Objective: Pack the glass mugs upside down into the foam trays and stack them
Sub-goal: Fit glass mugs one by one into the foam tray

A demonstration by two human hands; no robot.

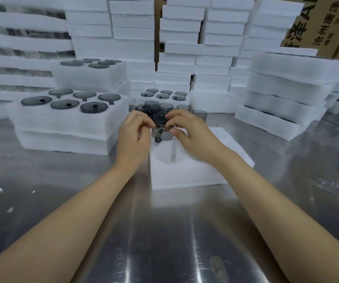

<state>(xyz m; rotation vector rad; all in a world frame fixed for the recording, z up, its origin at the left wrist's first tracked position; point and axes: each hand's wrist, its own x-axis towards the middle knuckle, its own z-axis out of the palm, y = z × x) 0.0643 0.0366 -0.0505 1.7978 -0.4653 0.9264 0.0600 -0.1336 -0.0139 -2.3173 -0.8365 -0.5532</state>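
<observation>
Our left hand (134, 135) and right hand (187, 130) both pinch the smoky grey glass mug (161, 119) over the far side of the white foam tray (185, 176), probably to seat it squarely.

bare steel table (62, 190) nearside, foam stacks (68, 127) left, right, behind

glossy steel table (62, 201), matt white foam tray (185, 174), smoky glass mug (161, 127).

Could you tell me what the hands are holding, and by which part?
One grey glass mug over the foam tray: the left hand and right hand pinch its upper edge on opposite sides.
</observation>
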